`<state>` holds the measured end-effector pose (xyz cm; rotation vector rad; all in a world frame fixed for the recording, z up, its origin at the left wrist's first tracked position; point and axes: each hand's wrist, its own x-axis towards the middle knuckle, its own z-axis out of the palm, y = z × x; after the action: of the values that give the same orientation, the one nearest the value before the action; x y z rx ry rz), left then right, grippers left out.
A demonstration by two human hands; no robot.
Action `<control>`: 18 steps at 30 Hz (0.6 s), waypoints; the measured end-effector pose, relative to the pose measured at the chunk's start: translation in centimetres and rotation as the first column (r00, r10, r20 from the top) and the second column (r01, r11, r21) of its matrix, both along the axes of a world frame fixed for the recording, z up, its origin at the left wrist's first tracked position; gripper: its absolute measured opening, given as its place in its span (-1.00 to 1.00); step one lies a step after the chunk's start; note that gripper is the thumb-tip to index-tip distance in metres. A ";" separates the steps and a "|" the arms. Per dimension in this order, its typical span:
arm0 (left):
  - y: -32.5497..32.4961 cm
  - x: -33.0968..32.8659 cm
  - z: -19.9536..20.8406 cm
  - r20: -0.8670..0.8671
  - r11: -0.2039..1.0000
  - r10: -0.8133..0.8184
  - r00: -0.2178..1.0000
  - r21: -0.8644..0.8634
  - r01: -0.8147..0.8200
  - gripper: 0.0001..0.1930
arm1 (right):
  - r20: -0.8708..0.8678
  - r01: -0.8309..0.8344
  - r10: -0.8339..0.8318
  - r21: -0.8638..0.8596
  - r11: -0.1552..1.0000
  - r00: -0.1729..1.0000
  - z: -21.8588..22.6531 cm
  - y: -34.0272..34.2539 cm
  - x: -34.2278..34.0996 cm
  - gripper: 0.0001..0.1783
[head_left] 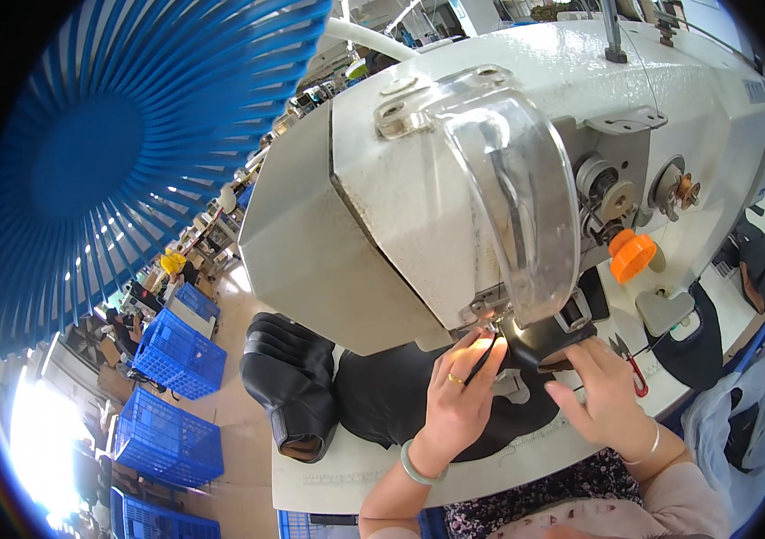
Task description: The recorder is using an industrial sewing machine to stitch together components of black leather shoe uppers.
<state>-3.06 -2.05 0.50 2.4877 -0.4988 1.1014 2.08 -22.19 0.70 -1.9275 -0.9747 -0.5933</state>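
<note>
A white sewing machine (pixel 373 225) fills the middle, its needle area lit by a small lamp. Beneath the needle lies a black leather shoe upper (pixel 535 343). The fingers of my left hand (pixel 461 395) are closed on its near edge, right by the presser foot; a ring and a pale bangle are on this hand. Over the right end of the upper curl the fingers of my right hand (pixel 605 395), the thumb apart from them; part of the grip is hidden. More black material (pixel 391 395) spreads under my left hand on the white table (pixel 346 481).
Stacked black leather uppers (pixel 288 382) lie at the table's left. Red-handled scissors (pixel 629 366) and a black piece (pixel 692 346) lie right of my right hand. A blue fan guard (pixel 95 153) hangs upper left. Blue crates (pixel 171 436) stand on the floor; a plastic bag (pixel 733 431) sits at right.
</note>
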 end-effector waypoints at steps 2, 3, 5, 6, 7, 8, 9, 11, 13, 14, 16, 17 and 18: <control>0.2 0.0 0.1 -0.001 0.997 -0.039 0.999 -0.060 0.039 -0.46 | -0.093 -0.008 0.004 -0.048 0.999 0.996 -0.3 0.9 0.3 -0.70; 0.3 0.0 0.3 -0.027 0.991 -0.068 0.997 -0.113 0.065 -0.48 | -0.194 -0.013 -0.006 -0.096 0.995 0.981 -0.4 1.3 0.5 -0.69; 0.7 -0.3 0.6 -0.084 0.965 -0.110 0.990 -0.246 0.086 -0.50 | -0.249 -0.010 0.001 -0.036 0.999 0.968 -0.7 2.4 1.0 -0.64; 0.9 -0.3 0.9 -0.162 0.909 -0.186 0.969 -0.404 0.107 -0.51 | -0.381 -0.121 0.136 0.063 0.991 0.915 -0.8 2.8 1.1 -0.58; 1.2 -0.3 1.1 -0.240 0.819 -0.273 0.932 -0.566 0.094 -0.51 | -0.526 -0.204 0.256 0.157 0.966 0.811 -0.8 3.0 1.1 -0.49; 1.3 -0.3 1.2 -0.250 0.821 -0.277 0.928 -0.563 0.093 -0.51 | -0.490 -0.214 0.274 0.175 0.961 0.827 -0.9 3.0 1.1 -0.49; 1.3 -0.3 1.3 -0.237 0.830 -0.281 0.930 -0.547 0.111 -0.51 | -0.572 -0.229 0.306 0.204 0.952 0.761 -0.9 3.0 1.1 -0.45; 1.2 -0.2 1.4 -0.136 0.980 -0.141 0.981 -0.159 0.119 -0.54 | -0.737 -0.221 0.329 0.245 0.944 0.591 -1.1 2.9 1.0 -0.37; 1.0 -0.2 1.5 -0.087 0.987 -0.131 0.988 -0.109 0.121 -0.54 | -0.713 -0.240 0.364 0.274 0.931 0.599 -1.2 2.9 1.0 -0.36; 1.0 -0.2 1.6 -0.064 0.993 -0.113 0.992 -0.053 0.110 -0.54 | -0.726 -0.228 0.370 0.291 0.929 0.580 -1.3 2.9 1.0 -0.36; 1.0 -0.1 1.7 -0.058 0.992 -0.122 0.991 -0.051 0.119 -0.54 | -0.724 -0.235 0.371 0.287 0.929 0.581 -1.3 3.0 1.1 -0.38; 1.1 -0.1 1.7 -0.050 0.991 -0.131 0.990 -0.047 0.128 -0.55 | -0.752 -0.221 0.353 0.276 0.935 0.557 -1.4 3.0 1.1 -0.41; 1.1 -0.1 1.8 -0.050 0.991 -0.130 0.990 -0.048 0.128 -0.55 | -0.730 -0.240 0.374 0.287 0.927 0.572 -1.4 3.1 1.1 -0.41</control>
<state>-3.12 -0.91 2.26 2.4026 -0.6036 0.9839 3.20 -19.11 -0.69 -1.5510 -0.6237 0.3776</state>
